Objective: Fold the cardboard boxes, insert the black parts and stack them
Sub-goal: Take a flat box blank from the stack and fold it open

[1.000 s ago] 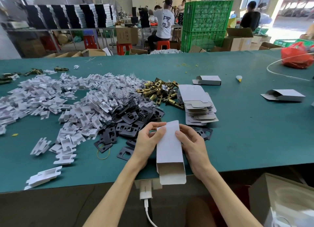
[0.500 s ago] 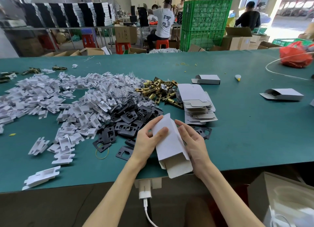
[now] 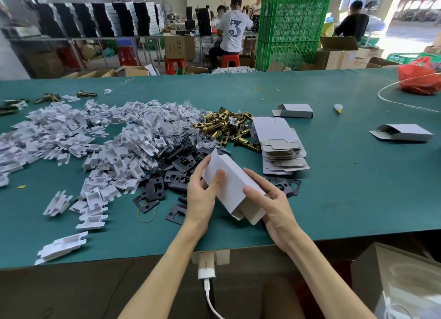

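Cardboard box (image 3: 230,182) hovers half-formed over the near edge of the table (image 3: 346,199), left hand (image 3: 202,200) and right hand (image 3: 274,205) both gripping its sides (thumbs on top). Uneven squeezing could crease a wall, or its open near flaps could snag.

I note one view only (head-worn, wide-angle): it faces forward and down, close over the table (image 3: 346,199), far edge toward 12 o'clock.
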The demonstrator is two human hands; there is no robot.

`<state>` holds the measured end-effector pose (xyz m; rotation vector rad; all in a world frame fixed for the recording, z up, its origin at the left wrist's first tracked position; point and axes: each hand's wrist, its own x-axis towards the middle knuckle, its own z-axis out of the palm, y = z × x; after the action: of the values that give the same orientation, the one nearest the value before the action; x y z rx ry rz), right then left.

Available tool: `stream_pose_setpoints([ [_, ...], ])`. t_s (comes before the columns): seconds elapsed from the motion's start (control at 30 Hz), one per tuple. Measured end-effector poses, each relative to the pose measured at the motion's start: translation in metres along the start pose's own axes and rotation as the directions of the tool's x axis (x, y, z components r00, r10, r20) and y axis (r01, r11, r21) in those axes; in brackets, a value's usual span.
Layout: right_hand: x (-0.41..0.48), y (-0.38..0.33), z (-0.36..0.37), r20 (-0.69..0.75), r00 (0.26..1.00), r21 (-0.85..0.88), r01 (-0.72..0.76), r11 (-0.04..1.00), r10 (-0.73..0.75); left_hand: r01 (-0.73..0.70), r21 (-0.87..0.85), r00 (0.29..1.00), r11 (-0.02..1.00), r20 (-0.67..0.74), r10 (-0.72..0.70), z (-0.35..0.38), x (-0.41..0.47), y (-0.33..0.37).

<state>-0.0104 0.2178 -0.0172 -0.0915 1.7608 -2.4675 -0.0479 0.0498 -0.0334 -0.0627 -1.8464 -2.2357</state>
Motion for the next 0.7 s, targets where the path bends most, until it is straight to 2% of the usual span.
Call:
stream_pose_setpoints([
  [0.23, 0.0, -0.002, -0.004, 0.034, 0.998, 0.066, -0.046, 0.997, 0.044, -0.046, 0.131, 0.999, 0.99, 0.012, 0.044, -0.002, 0.001, -0.004],
  [0.43, 0.001, -0.002, -0.005, -0.02, 0.998, 0.036, -0.064, 0.997, 0.064, -0.02, 0.092, 1.0, 0.996, -0.016, 0.022, -0.004, 0.001, -0.004],
  [0.57, 0.003, 0.002, -0.005, -0.052, 0.998, 0.061, -0.033, 0.998, 0.036, 0.022, 0.048, 0.994, 0.999, -0.104, -0.017, -0.004, 0.002, -0.004],
  [0.7, 0.005, 0.009, -0.003, -0.091, 0.996, 0.007, 0.002, 1.0, -0.001, 0.034, -0.005, 0.99, 0.999, -0.14, -0.034, -0.006, 0.003, -0.004],
])
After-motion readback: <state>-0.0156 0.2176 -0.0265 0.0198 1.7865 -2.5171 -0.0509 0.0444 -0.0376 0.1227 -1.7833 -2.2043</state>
